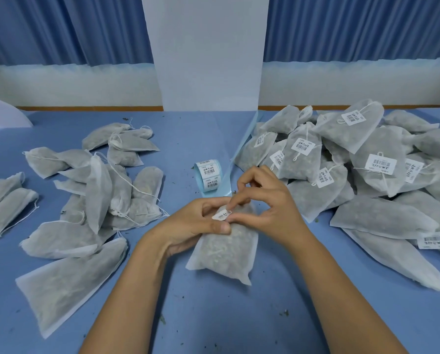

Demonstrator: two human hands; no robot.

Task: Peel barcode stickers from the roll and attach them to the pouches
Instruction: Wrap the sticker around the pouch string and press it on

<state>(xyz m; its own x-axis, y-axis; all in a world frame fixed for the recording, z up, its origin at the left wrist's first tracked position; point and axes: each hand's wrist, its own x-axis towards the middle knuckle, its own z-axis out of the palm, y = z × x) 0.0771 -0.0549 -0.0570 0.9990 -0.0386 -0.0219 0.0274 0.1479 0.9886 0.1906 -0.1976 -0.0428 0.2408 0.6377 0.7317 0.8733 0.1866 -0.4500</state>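
Note:
A white mesh pouch [224, 254] filled with dried herbs lies on the blue table [213, 315] in front of me. My left hand [195, 226] grips its top end, thumb on the upper face. My right hand [262, 200] pinches a small white barcode sticker [222, 215] between thumb and forefinger, right at the pouch's top by my left thumb. The sticker roll [208, 175], on pale blue backing, stands just behind my hands with printed labels facing me.
A loose pile of pouches without stickers [106, 195] covers the left of the table. A heap of stickered pouches [354, 159] fills the right. A strip of blue backing paper [241, 146] trails from the roll toward the white pillar [208, 60].

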